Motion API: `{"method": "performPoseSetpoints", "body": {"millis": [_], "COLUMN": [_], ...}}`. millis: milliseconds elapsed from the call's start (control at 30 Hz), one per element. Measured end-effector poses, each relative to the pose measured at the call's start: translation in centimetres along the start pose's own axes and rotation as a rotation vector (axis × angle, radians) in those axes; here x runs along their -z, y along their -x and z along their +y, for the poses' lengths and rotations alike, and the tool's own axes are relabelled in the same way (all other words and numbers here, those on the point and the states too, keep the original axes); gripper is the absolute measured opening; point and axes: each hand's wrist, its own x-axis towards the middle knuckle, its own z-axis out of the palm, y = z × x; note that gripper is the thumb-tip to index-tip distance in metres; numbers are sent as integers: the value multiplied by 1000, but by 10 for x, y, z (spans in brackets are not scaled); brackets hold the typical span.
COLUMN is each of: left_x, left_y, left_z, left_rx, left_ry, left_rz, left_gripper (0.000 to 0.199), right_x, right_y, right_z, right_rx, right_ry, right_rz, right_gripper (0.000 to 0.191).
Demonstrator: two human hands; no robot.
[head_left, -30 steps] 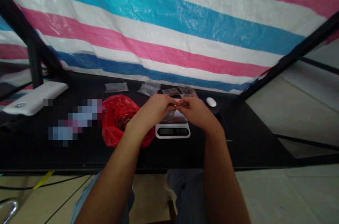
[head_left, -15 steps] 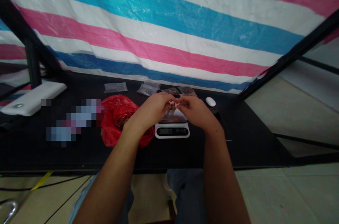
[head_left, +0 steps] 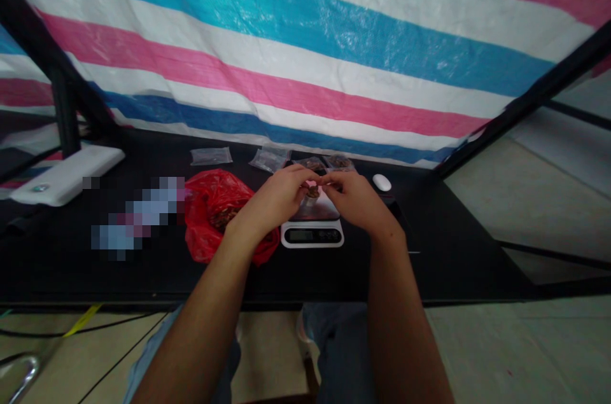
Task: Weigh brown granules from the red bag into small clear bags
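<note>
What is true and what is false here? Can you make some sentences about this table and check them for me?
1. The left hand and the right hand meet above the digital kitchen scale. True.
2. The white computer mouse sits on the scale. False: it lies on the black table, to the right of the scale.
3. The red plastic bag lies to the left of the scale. True.
4. The striped tarp has green stripes. False: its stripes are blue, pink and white.

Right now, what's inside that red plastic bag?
Brown lumpy pieces show at the opening of the red plastic bag. The rest of its contents is hidden by the red plastic and the left forearm.
</note>
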Motion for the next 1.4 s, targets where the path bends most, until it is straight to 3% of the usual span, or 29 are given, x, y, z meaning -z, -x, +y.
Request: {"method": "performPoseSetpoints", "body": {"millis": [167, 300, 500, 700, 800, 967, 1200, 1400], "left_x": [6, 11, 6, 6, 12, 15, 3, 18], "left_y": [5, 11, 17, 18, 17, 10, 5, 10], "left_z": [0, -1, -3, -2, -1, 4, 9, 7], "left_rx": [0, 124, 284, 333, 303, 230, 253, 215], "left_ry": [-14, -87, -110, -135, -108, -65, -50, -64], "left_rz": [28, -26, -148, -176, -117, 99, 23, 103], "left_gripper": [23, 17, 31, 30, 26, 14, 19, 24], "right_x": [-2, -4, -5, -4, -4, -4, -3, -3], "right_y": [-1, -2, -1, -2, -2, -2, -2, -3], "right_z": [2, 3, 3, 3, 4, 6, 3, 4], "right_rx": [21, -14, -39, -40, -46, -44, -25, -31], "right_ry": [-61, -137, -168, -177, -149, -110, -87, -75], "right_rz": [15, 28, 51, 51, 80, 104, 95, 108], "right_gripper": [27, 28, 29, 29, 28, 27, 26, 22]}}
